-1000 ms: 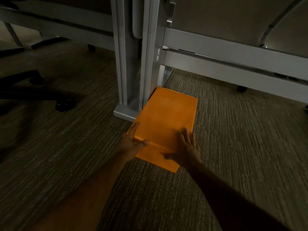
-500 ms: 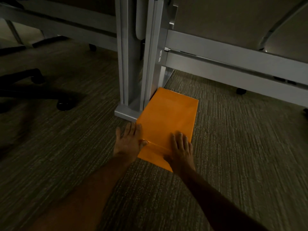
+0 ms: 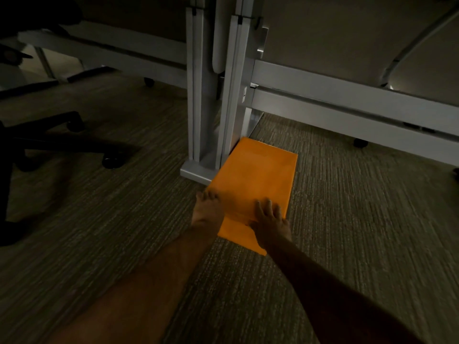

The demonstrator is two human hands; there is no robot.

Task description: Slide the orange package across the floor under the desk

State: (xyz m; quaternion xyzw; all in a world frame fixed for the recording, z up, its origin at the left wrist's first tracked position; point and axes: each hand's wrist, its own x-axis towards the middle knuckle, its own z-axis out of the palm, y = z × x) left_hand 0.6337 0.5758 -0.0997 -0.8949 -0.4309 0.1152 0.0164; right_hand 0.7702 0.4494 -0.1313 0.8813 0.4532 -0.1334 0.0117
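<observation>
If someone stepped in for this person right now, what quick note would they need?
Left hand: flat, open, against the orange package's near-left edge.
Right hand: flat, open, pressing on its near end.
Package: flat on the carpet, its left side along the desk leg's foot, far end pointing under the desk.
Done: package lined up beside the leg.
Left: push it farther under, probably keeping it clear of the foot.

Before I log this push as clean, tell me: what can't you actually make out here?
Head view, the only one:
- Near end of the orange package: partly covered by the left hand and right hand.
- Whether its left edge touches the desk leg: too dark to tell.
- Office chair base: in shadow, cut by the left frame edge.
- Desk top: outside the frame.
</observation>
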